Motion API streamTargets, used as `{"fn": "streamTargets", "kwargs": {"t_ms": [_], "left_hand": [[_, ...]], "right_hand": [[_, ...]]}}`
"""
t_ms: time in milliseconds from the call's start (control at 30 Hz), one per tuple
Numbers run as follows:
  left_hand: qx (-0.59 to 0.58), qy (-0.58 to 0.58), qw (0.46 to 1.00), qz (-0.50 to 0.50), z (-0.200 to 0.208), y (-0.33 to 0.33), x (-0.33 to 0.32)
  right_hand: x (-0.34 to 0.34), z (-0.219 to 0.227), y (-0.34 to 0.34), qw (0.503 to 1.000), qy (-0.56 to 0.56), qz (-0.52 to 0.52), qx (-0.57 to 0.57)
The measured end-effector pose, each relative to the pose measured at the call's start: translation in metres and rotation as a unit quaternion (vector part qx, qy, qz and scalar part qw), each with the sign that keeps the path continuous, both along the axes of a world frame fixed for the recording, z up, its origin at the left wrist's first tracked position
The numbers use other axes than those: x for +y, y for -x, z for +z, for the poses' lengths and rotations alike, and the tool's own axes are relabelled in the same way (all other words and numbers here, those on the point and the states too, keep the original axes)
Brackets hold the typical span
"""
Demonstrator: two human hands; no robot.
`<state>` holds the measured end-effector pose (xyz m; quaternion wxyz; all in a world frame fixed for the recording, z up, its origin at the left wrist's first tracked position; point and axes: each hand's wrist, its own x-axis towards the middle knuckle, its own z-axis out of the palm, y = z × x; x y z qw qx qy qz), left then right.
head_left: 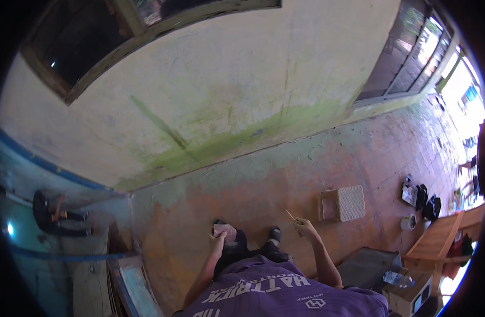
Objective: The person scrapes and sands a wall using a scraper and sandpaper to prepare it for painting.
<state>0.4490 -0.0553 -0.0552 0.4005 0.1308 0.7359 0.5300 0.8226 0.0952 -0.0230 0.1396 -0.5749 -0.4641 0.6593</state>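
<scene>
1. While a flat pinkish piece (224, 228) is held in the left hand (219, 242), in front of the legs, a thin pale stick (289, 214) is held in the right hand (305, 229), its tip pointed up and to the left.
2. Both hands are closed narrowly around what is held; the two things are kept well apart. What kind of stick it is cannot be told.
3. For good control, it is judged, the piece should be supported evenly so that it is not creased or dropped, and the stick should be gripped firmly with its tip left free.
4. Beyond the hands, a stained wall (226, 79) is met by a worn floor (253, 182); a woven stool (350, 203) is placed to the right.
5. White lettering and an angular emblem are printed on the purple shirt (255, 272). On the clear bottle (398, 279), no writing can be made out.
</scene>
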Motion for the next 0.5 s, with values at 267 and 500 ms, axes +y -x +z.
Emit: {"fn": "streamTargets", "kwargs": {"t_ms": [267,500], "left_hand": [[-0.079,0.014,0.985,0.153,0.02,0.046,-0.1],[-0.075,-0.026,0.967,0.241,0.007,0.099,-0.168]], "right_hand": [[-0.012,0.008,0.046,0.998,-0.038,0.012,-0.056],[-0.056,0.026,0.147,0.997,0.002,-0.037,-0.064]]}}
